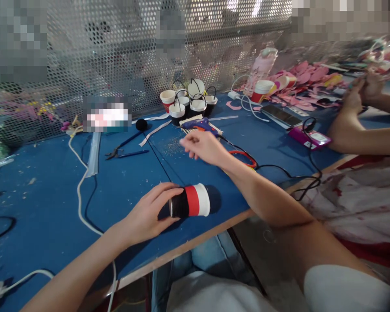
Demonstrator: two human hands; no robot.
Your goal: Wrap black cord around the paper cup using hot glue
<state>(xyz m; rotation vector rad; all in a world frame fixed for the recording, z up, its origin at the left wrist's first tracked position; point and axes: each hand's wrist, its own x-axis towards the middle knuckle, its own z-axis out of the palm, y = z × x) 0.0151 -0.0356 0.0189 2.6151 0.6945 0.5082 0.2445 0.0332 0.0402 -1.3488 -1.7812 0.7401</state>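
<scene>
1 left hand clasping a sideways cup, right hand outstretched, half-curled near glue gun, hold unclear

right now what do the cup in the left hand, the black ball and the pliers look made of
Cup: likely matte paper, from its white lip; the black part may be wound yarn.
Black ball: dull, probably yarn, since a thin strand runs from it toward the cup.
Pliers: dark metal-looking head, smooth blue handles, perhaps plastic-coated.

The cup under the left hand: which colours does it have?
The cup is banded black, red and white, as the head view shows.
</scene>
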